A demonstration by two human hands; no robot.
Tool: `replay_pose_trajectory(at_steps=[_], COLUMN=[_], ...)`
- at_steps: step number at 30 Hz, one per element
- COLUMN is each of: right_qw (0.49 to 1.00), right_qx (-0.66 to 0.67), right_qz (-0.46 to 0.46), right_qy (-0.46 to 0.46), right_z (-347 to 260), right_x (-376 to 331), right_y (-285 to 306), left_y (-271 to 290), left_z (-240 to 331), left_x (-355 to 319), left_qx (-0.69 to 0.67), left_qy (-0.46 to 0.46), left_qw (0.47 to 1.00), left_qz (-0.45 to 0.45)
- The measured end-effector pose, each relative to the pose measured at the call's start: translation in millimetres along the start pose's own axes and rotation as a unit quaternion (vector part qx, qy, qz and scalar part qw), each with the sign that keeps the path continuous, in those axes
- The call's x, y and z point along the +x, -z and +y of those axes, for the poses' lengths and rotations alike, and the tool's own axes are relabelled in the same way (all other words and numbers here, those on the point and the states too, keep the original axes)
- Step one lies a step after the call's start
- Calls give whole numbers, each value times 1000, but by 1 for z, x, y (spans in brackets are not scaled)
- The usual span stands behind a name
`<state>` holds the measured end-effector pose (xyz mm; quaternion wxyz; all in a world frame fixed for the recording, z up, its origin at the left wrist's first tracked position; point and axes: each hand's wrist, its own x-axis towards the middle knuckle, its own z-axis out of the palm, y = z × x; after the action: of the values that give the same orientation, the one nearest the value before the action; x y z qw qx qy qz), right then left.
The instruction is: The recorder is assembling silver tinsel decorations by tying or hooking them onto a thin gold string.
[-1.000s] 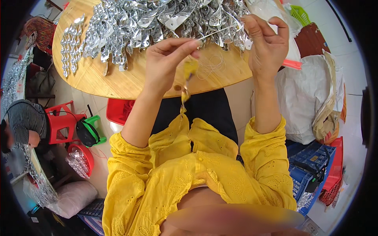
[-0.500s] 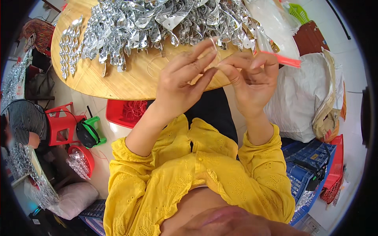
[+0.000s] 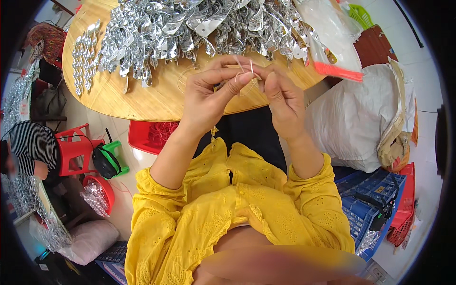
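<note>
My left hand (image 3: 209, 95) and my right hand (image 3: 281, 97) meet fingertip to fingertip over the near edge of a round wooden table (image 3: 156, 97). Between the fingertips they pinch a thin pale thread (image 3: 247, 66), whose short ends stick up above my fingers. A small yellow-gold piece (image 3: 214, 130) hangs below my left wrist. A big heap of shiny silver leaf-shaped pieces (image 3: 190, 23) covers the far half of the table, just beyond my hands. My sleeves are yellow.
A clear plastic bag with a red strip (image 3: 332, 42) lies at the table's right. A white sack (image 3: 361, 118) stands right of it, blue crates (image 3: 375, 204) below. A red basket (image 3: 152, 135) sits under the table. At left are a red stool (image 3: 73, 149) and a person in stripes (image 3: 28, 147).
My hands were apart a second ago, drawing the thread out with the gold piece dangling. They have come together and moved down to the table's near edge.
</note>
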<state>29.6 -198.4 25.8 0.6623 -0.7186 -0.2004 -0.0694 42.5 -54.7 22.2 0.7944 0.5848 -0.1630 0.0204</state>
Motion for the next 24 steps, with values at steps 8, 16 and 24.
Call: replay_pose_trajectory(at_steps=[8,16,24], right_qw=[996,883,932], right_qx=[83,-380,-291], right_qz=[-21,-17,20], right_qy=[23,275,216], right_z=[9,1,3], right_x=[-8,6,4], right_y=[-9,7,3], left_y=[13,23,15], left_z=[4,14,5], left_x=[2,6,5], left_qx=[-139,-37,36], left_qy=[190,234,187], left_qw=[969,960,979], left_qz=[-71,-150,-76])
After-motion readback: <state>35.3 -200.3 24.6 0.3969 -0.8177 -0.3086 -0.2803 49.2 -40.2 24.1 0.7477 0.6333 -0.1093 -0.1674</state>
